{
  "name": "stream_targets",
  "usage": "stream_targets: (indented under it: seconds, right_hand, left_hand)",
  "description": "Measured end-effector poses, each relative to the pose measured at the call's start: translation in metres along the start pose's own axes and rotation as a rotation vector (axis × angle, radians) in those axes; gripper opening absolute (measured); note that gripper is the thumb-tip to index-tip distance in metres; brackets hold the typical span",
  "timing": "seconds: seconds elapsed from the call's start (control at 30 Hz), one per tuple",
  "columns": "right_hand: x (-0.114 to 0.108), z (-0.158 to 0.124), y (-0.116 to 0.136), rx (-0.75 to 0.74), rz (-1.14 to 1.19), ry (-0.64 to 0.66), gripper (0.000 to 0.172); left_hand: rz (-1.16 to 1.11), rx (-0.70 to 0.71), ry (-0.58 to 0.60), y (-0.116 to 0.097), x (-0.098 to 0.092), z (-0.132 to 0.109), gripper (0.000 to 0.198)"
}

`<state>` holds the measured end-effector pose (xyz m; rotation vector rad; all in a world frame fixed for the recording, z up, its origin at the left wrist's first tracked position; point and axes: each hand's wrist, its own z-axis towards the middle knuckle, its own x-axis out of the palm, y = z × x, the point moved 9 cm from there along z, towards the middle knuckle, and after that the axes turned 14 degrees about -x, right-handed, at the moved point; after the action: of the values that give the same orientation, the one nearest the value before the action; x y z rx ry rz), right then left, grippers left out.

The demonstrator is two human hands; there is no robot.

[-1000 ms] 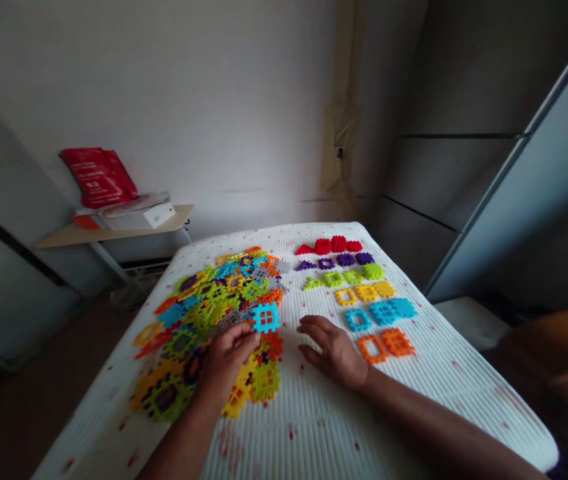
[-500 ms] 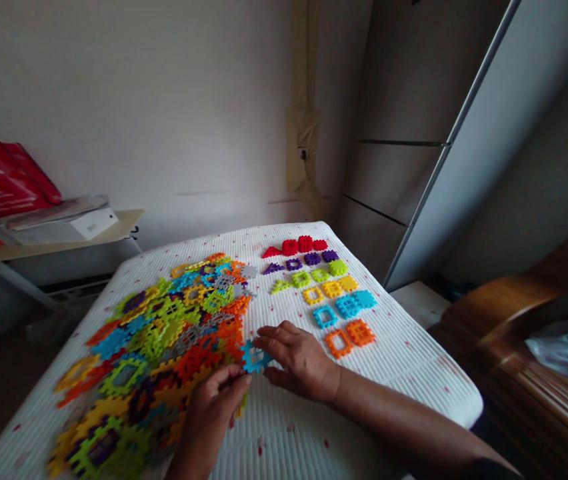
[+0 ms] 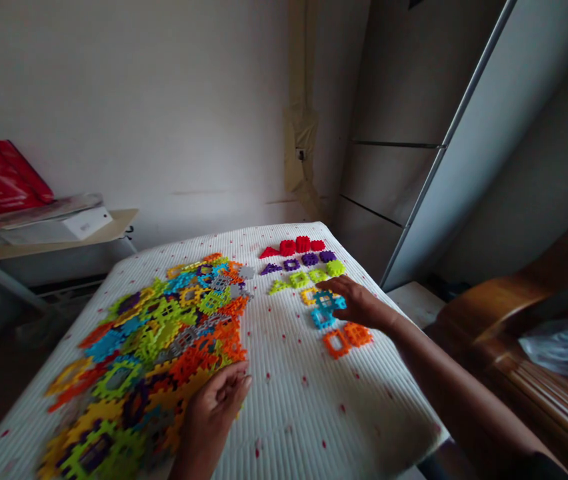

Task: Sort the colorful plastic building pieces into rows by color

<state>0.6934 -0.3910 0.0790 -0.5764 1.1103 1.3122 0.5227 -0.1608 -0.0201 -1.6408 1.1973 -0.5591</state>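
My right hand [image 3: 360, 303] grips a blue square window-pattern interlocking plastic piece [image 3: 326, 301] and holds it over the row of blue pieces on the right. A blue open-frame piece [image 3: 320, 319] lies just under it, partly covered. The other blue pieces of that row are hidden behind my hand. My left hand [image 3: 211, 408] rests by the front right edge of the mixed pile of toothed plastic pieces [image 3: 164, 333], thumb and forefinger drawn together, with nothing visible between them. Orange pieces [image 3: 359, 334] lie nearer me than the blue row.
Red [image 3: 288, 247], purple [image 3: 309, 259], lime green [image 3: 299, 279] and yellow [image 3: 308, 295] pieces form rows toward the far end. Ribbed white cloth [image 3: 294, 407] covers the table. A side table [image 3: 119, 223] with a red bag [image 3: 4, 177] stands left; wooden furniture [image 3: 509, 320] stands right.
My right hand has moved away from me and to the right, carrying the blue piece from beside my left hand to the blue row. My left hand has let go of it and stayed near the pile.
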Motion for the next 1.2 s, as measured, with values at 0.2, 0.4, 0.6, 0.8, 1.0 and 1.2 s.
stream_targets:
  seconds: [0.2,0.4,0.6,0.8,1.0,1.2]
  right_hand:
    - [0.004,-0.042,-0.072,0.125,-0.006,0.197,0.069]
    - [0.020,-0.046,-0.080,0.132,-0.028,0.218,0.072]
    - [0.023,-0.047,-0.083,0.158,-0.007,0.241,0.074]
    - [0.023,-0.046,-0.080,0.148,0.008,0.249,0.073]
    - [0.026,-0.046,-0.083,0.153,0.005,0.265,0.073]
    - [0.024,-0.047,-0.079,0.140,0.005,0.249,0.069]
  left_hand:
    - [0.053,0.076,-0.022,-0.001,0.000,0.004,0.052]
    - [0.107,0.106,-0.027,0.004,0.002,0.006,0.049]
    - [0.119,0.079,-0.040,0.012,0.001,0.010,0.052]
    - [0.113,0.060,-0.030,0.014,0.001,0.011,0.052]
    - [0.100,0.079,-0.008,0.006,0.004,0.006,0.048]
    - [0.093,0.131,-0.012,-0.010,0.006,-0.003,0.037]
